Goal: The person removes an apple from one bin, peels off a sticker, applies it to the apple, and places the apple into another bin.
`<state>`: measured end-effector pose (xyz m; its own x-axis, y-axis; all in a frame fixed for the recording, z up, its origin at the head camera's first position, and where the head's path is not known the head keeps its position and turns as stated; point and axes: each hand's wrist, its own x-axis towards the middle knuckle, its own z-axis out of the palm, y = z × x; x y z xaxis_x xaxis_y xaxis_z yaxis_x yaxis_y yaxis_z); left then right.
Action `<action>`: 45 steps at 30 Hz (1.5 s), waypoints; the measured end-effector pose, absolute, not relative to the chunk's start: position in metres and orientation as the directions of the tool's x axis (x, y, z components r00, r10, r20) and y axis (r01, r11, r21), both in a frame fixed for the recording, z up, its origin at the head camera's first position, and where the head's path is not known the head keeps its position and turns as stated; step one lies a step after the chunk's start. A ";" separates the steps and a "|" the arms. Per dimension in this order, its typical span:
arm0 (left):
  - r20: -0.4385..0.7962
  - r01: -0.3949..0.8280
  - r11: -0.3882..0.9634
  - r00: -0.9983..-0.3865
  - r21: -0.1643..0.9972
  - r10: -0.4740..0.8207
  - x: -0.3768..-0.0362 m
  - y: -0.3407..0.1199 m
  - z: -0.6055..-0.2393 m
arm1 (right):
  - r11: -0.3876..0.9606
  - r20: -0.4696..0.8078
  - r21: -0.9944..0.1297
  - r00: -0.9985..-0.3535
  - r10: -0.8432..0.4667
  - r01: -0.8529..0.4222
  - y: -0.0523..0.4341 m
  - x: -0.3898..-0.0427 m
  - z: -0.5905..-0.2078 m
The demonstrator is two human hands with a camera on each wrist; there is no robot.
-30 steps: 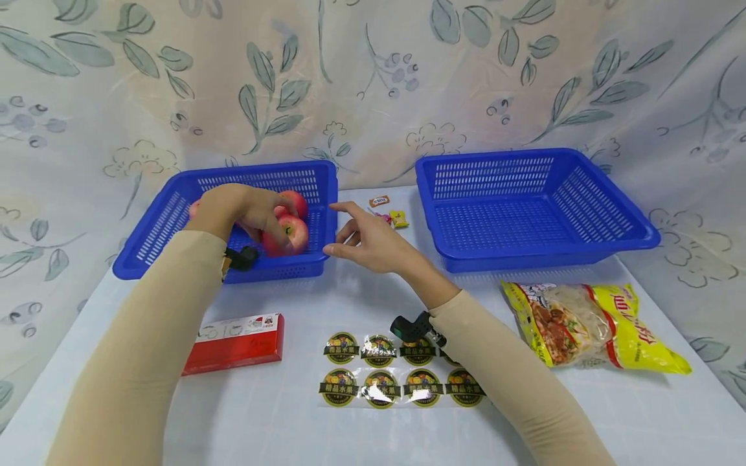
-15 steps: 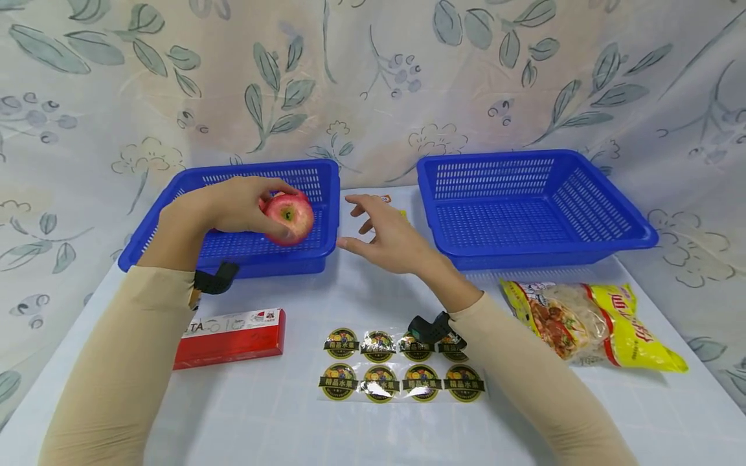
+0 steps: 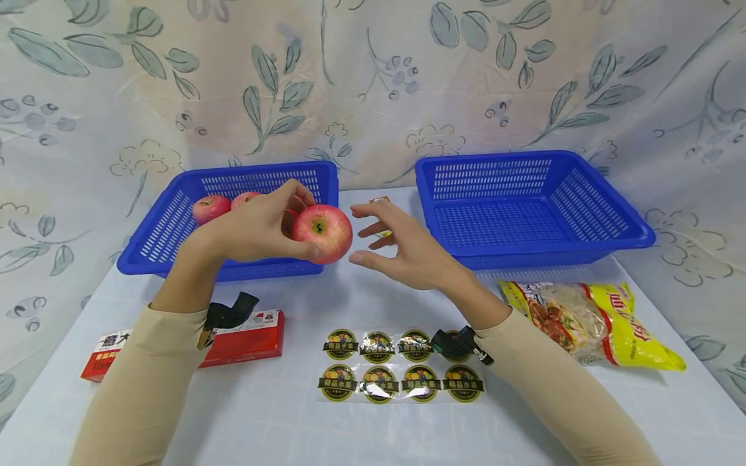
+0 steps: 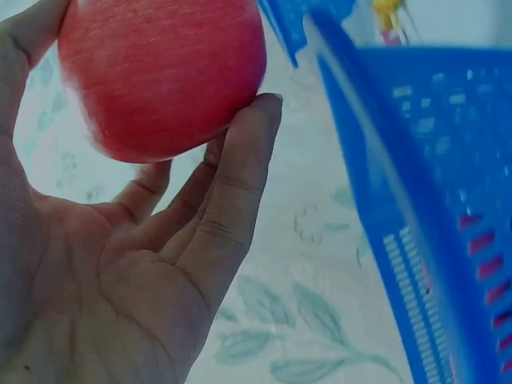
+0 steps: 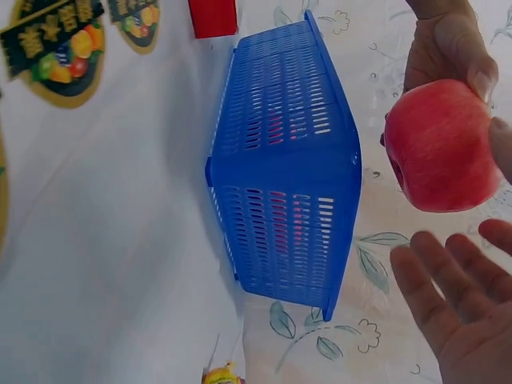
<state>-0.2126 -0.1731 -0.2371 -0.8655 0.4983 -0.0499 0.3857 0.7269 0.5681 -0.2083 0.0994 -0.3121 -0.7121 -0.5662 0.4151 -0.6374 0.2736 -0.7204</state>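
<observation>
Red and round, an apple (image 3: 322, 233) sits clamped in the curled fingers (image 3: 303, 194) of the left hand (image 3: 256, 226) above the desk (image 3: 291, 414), just right of the left blue basket (image 3: 151, 239), while the right hand (image 3: 408, 252) waits beside it, fingers spread.

On the table we see an empty blue basket (image 3: 524, 207) at right, a yellow noodle packet (image 3: 594, 323) in front of it, a fruit-sticker sheet (image 3: 402, 375), a red box (image 3: 192, 349), and small candies (image 3: 380, 202).
</observation>
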 end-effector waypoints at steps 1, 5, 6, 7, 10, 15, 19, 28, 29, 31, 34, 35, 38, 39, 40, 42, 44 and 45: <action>-0.040 0.397 0.718 -0.861 0.572 0.507 -0.212 -0.170 -0.240 | 0.265 0.416 -0.723 -0.709 -0.570 -0.638 0.101 -0.207 -0.313; -0.010 0.438 0.686 -0.839 0.580 0.545 -0.208 -0.160 -0.248 | 0.251 0.435 -0.710 -0.690 -0.579 -0.658 0.105 -0.203 -0.314; -0.002 0.450 0.679 -0.833 0.581 0.554 -0.208 -0.157 -0.251 | 0.252 0.438 -0.706 -0.687 -0.579 -0.662 0.107 -0.202 -0.314; 0.005 0.458 0.670 -0.828 0.584 0.561 -0.207 -0.155 -0.253 | 0.256 0.441 -0.700 -0.685 -0.579 -0.667 0.109 -0.201 -0.315; 0.022 0.465 0.636 -0.817 0.616 0.576 -0.204 -0.148 -0.262 | 0.272 0.435 -0.692 -0.687 -0.582 -0.669 0.117 -0.198 -0.318; 0.053 0.483 0.567 -0.790 0.667 0.611 -0.200 -0.134 -0.276 | 0.276 0.385 -0.728 -0.708 -0.592 -0.627 0.136 -0.196 -0.322; 0.067 0.505 0.524 -0.761 0.685 0.646 -0.199 -0.124 -0.286 | 0.302 0.338 -0.743 -0.724 -0.601 -0.598 0.150 -0.193 -0.324; 0.068 0.550 0.570 -0.753 0.611 0.655 -0.190 -0.108 -0.309 | 0.357 0.295 -0.714 -0.720 -0.628 -0.603 0.160 -0.191 -0.342; 0.056 0.548 0.593 -0.760 0.591 0.647 -0.189 -0.107 -0.311 | 0.367 0.286 -0.709 -0.722 -0.630 -0.602 0.160 -0.190 -0.343; 0.028 0.542 0.633 -0.771 0.553 0.636 -0.189 -0.106 -0.315 | 0.396 0.261 -0.697 -0.727 -0.635 -0.597 0.159 -0.191 -0.347; -0.001 0.546 0.669 -0.775 0.504 0.633 -0.189 -0.105 -0.321 | 0.430 0.223 -0.687 -0.733 -0.643 -0.586 0.158 -0.192 -0.352; -0.007 0.549 0.674 -0.773 0.494 0.634 -0.190 -0.104 -0.323 | 0.439 0.212 -0.684 -0.735 -0.645 -0.583 0.157 -0.192 -0.353; -0.014 0.557 0.680 -0.769 0.477 0.639 -0.191 -0.103 -0.329 | 0.448 0.198 -0.679 -0.732 -0.652 -0.582 0.156 -0.194 -0.356; -0.016 0.556 0.684 -0.771 0.472 0.637 -0.191 -0.102 -0.330 | 0.448 0.196 -0.676 -0.729 -0.656 -0.585 0.155 -0.195 -0.356; -0.018 0.553 0.686 -0.772 0.472 0.635 -0.192 -0.102 -0.332 | 0.449 0.193 -0.674 -0.726 -0.660 -0.587 0.155 -0.196 -0.356; -0.024 0.547 0.693 -0.777 0.469 0.629 -0.193 -0.103 -0.333 | 0.452 0.180 -0.674 -0.723 -0.667 -0.585 0.153 -0.198 -0.357; -0.040 0.534 0.701 -0.782 0.472 0.622 -0.195 -0.104 -0.335 | 0.458 0.165 -0.675 -0.723 -0.671 -0.578 0.150 -0.199 -0.357; -0.050 0.527 0.706 -0.784 0.473 0.619 -0.195 -0.105 -0.336 | 0.464 0.156 -0.674 -0.725 -0.671 -0.575 0.149 -0.200 -0.357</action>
